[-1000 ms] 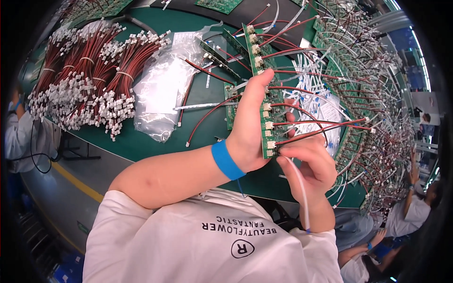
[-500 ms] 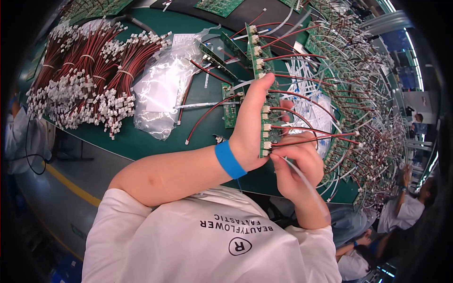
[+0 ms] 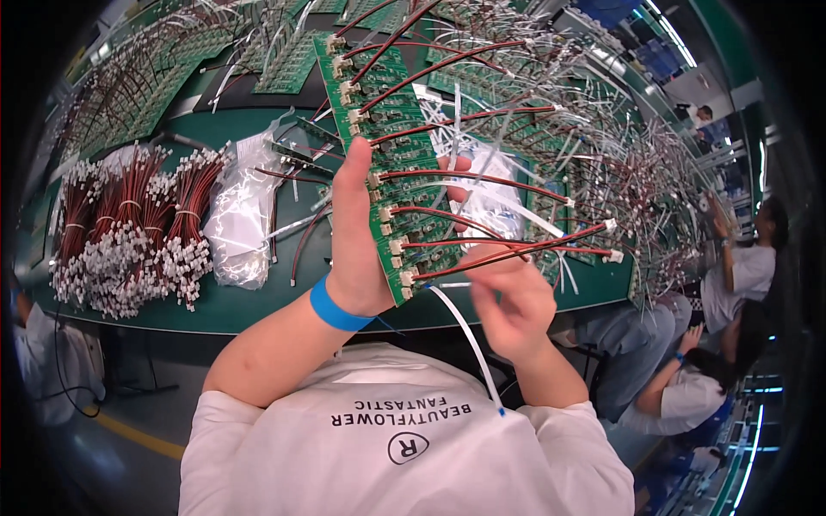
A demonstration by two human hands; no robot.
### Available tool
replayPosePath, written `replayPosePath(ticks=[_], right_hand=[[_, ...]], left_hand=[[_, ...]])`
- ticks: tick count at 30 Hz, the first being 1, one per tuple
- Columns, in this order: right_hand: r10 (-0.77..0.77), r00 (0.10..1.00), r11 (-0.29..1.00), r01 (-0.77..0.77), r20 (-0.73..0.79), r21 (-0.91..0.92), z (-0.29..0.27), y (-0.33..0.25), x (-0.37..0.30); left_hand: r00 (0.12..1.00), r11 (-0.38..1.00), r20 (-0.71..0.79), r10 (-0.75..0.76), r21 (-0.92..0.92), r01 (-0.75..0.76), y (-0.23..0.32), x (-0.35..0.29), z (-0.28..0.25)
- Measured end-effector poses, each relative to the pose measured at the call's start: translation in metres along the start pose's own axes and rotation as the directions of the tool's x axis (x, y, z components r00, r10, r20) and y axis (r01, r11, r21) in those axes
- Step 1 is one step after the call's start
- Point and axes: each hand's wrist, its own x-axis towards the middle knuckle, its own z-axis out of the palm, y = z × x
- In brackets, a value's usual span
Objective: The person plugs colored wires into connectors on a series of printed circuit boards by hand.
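My left hand (image 3: 354, 232), with a blue band at its wrist, grips a long green circuit board (image 3: 404, 155) by its near part, thumb on the front edge and fingertips showing past the far side. White connectors line that edge, and red-and-black wires (image 3: 482, 177) run from them to the right. From the board's lower end a white flat cable (image 3: 469, 335) hangs loose, its blue-tipped end over my shirt. Just right of that end is my right hand (image 3: 520, 305), slightly blurred, thumb apart from the bent fingers; nothing shows in its grasp. The wires pass close by its fingertips.
Bundles of red-and-black wires (image 3: 129, 232) with white plugs lie at the table's left, beside a clear plastic bag (image 3: 241, 224). Many wired circuit boards (image 3: 288, 64) cover the back and right of the green table (image 3: 258, 314). Other people (image 3: 740, 284) sit at the right.
The board has moved left and tilted, showing more of its face. My right hand has let go of the white flat cable, which now hangs free. The view has shifted too.
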Motion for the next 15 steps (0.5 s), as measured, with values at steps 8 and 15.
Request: replayPosePath(ticks=[8,15], right_hand=[[0.611,0.784,0.408,-0.435,0.115,0.802,-0.010,-0.001,-0.024],[0.592,0.686,0.027,-0.541,0.423,0.840,-0.005,-0.030,-0.012]], left_hand=[[0.997,0.997,0.071,-0.011,0.071,0.006,-0.022,-0.034,0.031],[0.999,0.989,-0.004,-0.051,0.141,0.051,-0.036,-0.047,0.032]])
